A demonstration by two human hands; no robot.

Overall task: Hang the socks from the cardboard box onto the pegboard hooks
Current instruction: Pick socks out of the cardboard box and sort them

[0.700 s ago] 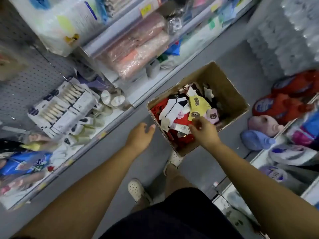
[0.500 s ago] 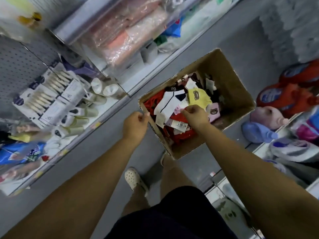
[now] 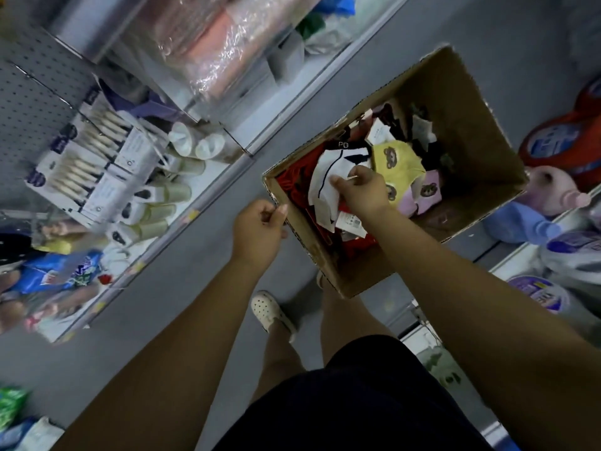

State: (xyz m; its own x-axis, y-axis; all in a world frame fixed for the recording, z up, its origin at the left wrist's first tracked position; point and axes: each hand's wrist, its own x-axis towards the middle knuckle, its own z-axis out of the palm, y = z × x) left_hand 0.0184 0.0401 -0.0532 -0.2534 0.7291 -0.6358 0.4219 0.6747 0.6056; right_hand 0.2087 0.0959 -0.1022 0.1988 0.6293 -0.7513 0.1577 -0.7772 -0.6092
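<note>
An open cardboard box (image 3: pixel 468 102) stands on the grey floor, holding several pairs of socks: white with dark trim (image 3: pixel 325 177), yellow with bear faces (image 3: pixel 395 159), pink (image 3: pixel 426 193) and red (image 3: pixel 292 180). My right hand (image 3: pixel 362 192) is inside the box, its fingers pinching the white socks near their card label. My left hand (image 3: pixel 258 231) grips the box's near left rim with curled fingers. The grey pegboard (image 3: pixel 29 92) with thin wire hooks is at the upper left.
Shelves with boxed goods (image 3: pixel 84 161), rolled items and wrapped packs (image 3: pixel 208 37) run along the left. Detergent bottles (image 3: pixel 566 138) and pouches fill low shelves at the right. My legs and white clogs (image 3: pixel 271 312) stand just before the box.
My right hand has shifted left from the yellow socks onto the white socks. My left hand went from open in the air to gripping the box's rim. The view tilted closer to the box.
</note>
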